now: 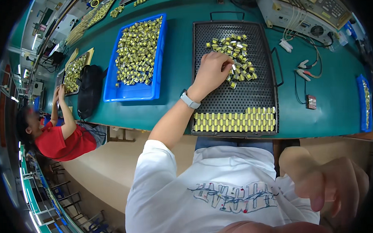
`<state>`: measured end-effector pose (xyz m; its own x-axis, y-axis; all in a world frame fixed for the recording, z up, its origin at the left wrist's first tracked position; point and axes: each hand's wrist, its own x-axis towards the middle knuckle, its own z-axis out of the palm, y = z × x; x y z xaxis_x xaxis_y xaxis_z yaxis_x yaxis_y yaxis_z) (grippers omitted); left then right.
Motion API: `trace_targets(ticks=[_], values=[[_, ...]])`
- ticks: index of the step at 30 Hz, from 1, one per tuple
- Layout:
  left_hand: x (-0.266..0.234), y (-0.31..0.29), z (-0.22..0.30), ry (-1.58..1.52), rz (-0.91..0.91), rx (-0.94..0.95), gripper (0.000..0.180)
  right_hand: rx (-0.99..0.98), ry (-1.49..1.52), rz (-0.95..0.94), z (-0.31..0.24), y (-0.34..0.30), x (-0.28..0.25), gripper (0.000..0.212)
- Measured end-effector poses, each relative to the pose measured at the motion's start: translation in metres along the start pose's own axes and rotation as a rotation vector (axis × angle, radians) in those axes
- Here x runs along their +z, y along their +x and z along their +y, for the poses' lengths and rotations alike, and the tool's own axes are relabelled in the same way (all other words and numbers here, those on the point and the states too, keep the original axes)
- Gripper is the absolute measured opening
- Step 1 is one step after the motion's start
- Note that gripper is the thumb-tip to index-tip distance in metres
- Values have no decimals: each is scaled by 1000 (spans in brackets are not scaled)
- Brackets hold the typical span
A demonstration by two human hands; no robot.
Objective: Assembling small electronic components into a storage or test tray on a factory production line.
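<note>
Left hand (pixel 211 72) on loose yellow components (pixel 233 57) in black perforated tray (pixel 259 93) — fingers curled, pinch hidden; right hand (pixel 324 181) near camera — blurred, grip unclear.

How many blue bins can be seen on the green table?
2. One large blue bin, full of small yellow parts, lies left of the black perforated tray. A second blue bin sits at the table's far right edge, partly cut off; others may be hidden.
</note>
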<state>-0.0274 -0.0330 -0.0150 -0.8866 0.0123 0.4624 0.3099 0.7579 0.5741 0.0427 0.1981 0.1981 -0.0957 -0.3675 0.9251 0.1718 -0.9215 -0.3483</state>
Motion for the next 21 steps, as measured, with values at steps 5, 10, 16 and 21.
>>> trace_targets(ticks=[5,10,16,21], values=[[-17,3,16,-97,-190,175,18,-42,187,-17,3,2,-6,15],[-25,1,23,13,-366,243,29,206,453,-196,-67,-48,-5,41],[-26,-2,27,86,-446,208,29,739,446,-710,-28,-103,-76,44],[-23,1,31,106,-407,226,29,1259,-486,534,21,-128,-140,23]])
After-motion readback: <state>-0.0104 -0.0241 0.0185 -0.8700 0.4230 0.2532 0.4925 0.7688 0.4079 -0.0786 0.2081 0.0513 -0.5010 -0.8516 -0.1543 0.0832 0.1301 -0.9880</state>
